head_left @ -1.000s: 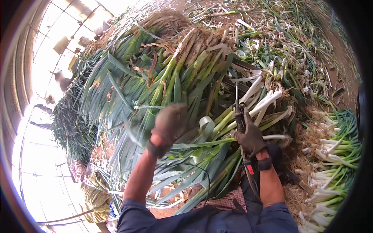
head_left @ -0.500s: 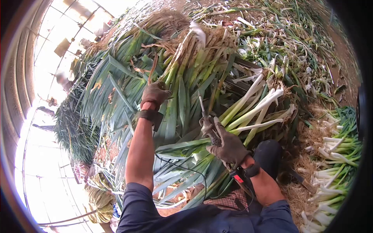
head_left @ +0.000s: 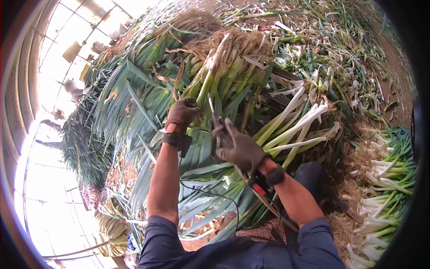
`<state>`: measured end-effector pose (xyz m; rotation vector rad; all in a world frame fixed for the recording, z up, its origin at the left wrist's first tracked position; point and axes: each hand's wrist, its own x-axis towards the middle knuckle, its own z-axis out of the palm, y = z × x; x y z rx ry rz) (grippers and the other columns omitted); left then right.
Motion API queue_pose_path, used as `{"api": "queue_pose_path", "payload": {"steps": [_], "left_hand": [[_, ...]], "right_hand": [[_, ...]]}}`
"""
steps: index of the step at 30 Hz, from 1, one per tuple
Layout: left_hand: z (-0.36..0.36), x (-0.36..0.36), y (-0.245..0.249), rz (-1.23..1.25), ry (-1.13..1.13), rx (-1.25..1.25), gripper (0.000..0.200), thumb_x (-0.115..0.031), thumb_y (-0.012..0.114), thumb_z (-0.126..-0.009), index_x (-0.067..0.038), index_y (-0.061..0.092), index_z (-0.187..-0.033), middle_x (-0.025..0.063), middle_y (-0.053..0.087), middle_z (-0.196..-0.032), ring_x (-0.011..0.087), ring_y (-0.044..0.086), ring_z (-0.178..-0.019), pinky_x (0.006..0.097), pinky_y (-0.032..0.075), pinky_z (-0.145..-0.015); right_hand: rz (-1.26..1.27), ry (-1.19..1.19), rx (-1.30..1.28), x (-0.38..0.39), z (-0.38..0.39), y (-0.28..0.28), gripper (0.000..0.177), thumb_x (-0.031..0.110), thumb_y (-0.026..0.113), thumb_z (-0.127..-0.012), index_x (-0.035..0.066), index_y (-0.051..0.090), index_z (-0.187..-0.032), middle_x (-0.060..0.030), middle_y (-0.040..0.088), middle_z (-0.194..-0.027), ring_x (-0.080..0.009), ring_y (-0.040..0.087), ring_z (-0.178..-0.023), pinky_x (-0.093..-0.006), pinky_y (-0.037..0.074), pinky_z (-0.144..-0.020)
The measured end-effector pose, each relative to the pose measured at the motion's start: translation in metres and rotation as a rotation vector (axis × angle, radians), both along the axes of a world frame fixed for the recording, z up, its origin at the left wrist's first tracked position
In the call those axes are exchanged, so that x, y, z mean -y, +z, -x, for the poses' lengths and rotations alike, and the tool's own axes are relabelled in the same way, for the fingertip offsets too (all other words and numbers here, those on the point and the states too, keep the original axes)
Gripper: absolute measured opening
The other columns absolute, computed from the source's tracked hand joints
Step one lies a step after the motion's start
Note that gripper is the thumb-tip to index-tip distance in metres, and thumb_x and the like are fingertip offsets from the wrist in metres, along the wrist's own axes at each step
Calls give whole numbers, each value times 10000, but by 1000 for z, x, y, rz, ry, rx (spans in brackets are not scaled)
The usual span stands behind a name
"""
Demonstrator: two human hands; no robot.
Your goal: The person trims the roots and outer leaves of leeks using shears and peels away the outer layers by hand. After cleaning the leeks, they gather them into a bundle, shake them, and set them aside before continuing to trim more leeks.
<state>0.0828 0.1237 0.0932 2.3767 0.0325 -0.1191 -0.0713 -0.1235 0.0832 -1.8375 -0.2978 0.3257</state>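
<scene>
Leeks lie heaped before us; our left hand grips one stalk, our right hand clamps a knife.

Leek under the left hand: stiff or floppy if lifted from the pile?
Probably stiff along the pale stalk of the leek, which lies straight. Its long green leaves likely droop, like those hanging below the left hand.
</scene>
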Motion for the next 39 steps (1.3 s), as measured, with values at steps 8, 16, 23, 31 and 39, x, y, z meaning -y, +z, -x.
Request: {"api": "queue_pose_path", "payload": {"steps": [8,16,23,31,39], "left_hand": [[20,44,55,-502,-31,-38,470,-395,836,-724,-158,772,-1124,102,761,-1060,331,719,-982,426,547,-871],[20,45,50,-624,-78,82,515,-444,833,-695,-122,774,-1092,131,700,-1154,328,670,-1076,429,510,-954],[22,49,51,-675,-31,119,556,-450,838,-663,-136,773,-1117,109,709,-1164,314,673,-1091,437,504,-972],[44,51,41,-423,18,-13,388,-352,800,-731,-136,769,-1052,166,747,-1027,365,710,-962,457,548,-852],[55,60,37,-493,50,155,535,-307,854,-702,-105,737,-1183,118,769,-1002,292,738,-919,416,555,-822]], "right_hand": [[192,-193,28,15,-99,4,1031,345,758,-826,27,171,-1611,-287,682,-1183,-431,670,-1109,-439,526,-969],[350,-326,-10,37,-184,10,1000,342,760,-798,36,247,-1600,-242,692,-1159,-384,683,-1045,-412,532,-925],[-196,-82,31,36,-88,-15,979,166,789,-866,-41,177,-1601,-143,602,-1421,-217,571,-1287,-324,429,-1062],[-115,162,-109,21,28,2,1035,262,790,-863,-105,141,-1581,-245,472,-1530,-252,471,-1410,-321,347,-1153],[-73,39,107,16,19,-8,1059,350,781,-849,-72,152,-1589,-312,604,-1337,-385,616,-1246,-377,466,-1042]]}}
